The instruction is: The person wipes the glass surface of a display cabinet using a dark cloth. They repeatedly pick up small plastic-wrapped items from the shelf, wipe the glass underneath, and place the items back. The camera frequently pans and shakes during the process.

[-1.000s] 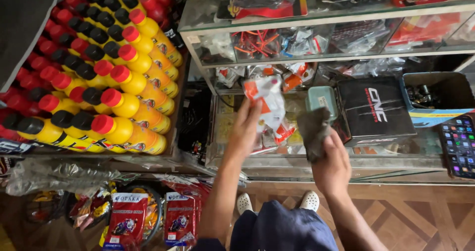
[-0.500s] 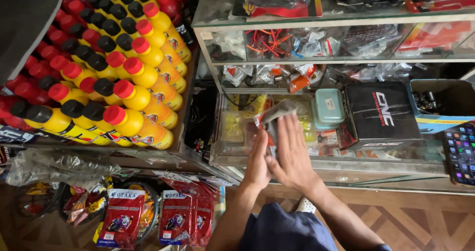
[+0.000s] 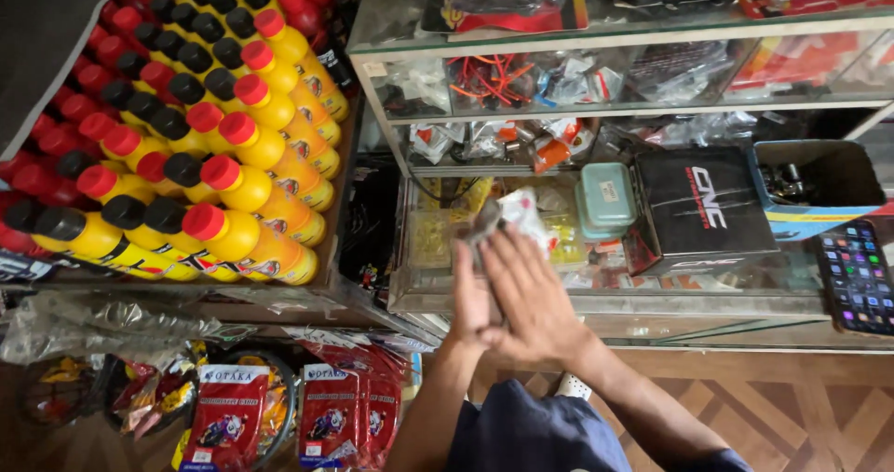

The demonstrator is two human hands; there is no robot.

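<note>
Glass counter [image 3: 596, 303]; hands [image 3: 521, 300] (pressed together) round perhaps a packet [image 3: 521, 213].

Rows of yellow bottles [image 3: 247, 188] with red and black caps lie stacked at the left. A glass display case [image 3: 596, 300] carries a black box [image 3: 712, 207], a teal tin [image 3: 607, 195] just beside it, and a phone [image 3: 855, 276] at the right edge. Red packets [image 3: 331, 416] hang below; the shelves above hold what look like small bagged parts [image 3: 559, 76].

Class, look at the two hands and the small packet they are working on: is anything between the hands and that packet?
Nothing visible. The left hand and right hand are pressed together around the packet, which sticks out above the fingers.
</note>
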